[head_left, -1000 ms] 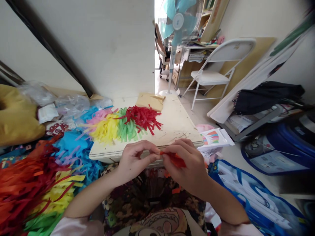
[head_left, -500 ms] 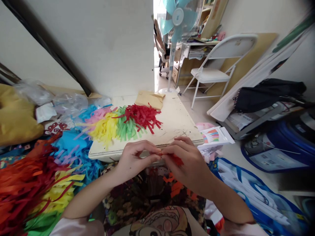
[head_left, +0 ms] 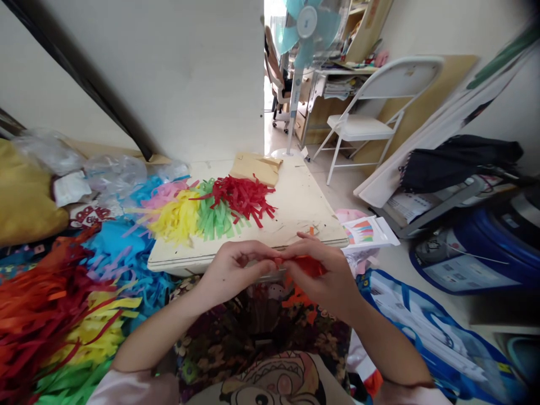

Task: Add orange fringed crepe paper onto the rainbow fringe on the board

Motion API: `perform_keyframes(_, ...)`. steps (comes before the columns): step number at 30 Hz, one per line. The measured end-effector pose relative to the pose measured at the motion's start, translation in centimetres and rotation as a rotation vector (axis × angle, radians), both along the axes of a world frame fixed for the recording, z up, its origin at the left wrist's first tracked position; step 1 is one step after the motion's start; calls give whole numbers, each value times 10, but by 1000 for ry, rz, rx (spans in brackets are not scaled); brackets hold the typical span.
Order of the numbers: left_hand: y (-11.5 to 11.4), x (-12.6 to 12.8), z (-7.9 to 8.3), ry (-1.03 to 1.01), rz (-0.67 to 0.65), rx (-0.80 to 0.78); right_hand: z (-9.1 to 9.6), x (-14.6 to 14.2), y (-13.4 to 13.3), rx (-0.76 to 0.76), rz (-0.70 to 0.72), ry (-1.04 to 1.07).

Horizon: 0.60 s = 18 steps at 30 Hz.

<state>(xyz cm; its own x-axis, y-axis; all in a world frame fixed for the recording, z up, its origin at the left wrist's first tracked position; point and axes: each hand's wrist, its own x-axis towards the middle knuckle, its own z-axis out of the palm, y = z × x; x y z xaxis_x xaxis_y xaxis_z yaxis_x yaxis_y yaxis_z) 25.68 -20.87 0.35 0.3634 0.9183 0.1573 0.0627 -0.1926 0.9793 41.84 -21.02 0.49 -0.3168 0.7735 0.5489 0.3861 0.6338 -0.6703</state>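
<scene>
Fingers of both hands (head_left: 278,273) pinch orange paper strip (head_left: 310,264), mostly hidden.

A pale low table (head_left: 301,216) is carrying paper piles lying side by side: red strips (head_left: 242,197), green strips (head_left: 213,218), yellow strips (head_left: 177,218) and pink strips (head_left: 166,194), right to left; a brown envelope (head_left: 255,167) is lying just behind the red strips; a mixed heap of strips (head_left: 50,304) is spreading at left; a teal fan (head_left: 306,28) and a white folding chair (head_left: 363,126) are standing beyond the table; a black umbrella (head_left: 455,160) is resting at right.
</scene>
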Motion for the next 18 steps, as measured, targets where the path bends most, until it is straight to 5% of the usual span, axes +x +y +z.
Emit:
perform_keyframes(10,-1,9,-5,-21,81,9,-2,2,-1,-8,-186,21)
perform_keyframes(18,-1,10,-14,-1,168,108,-10,-3,-2,-39,-194,75)
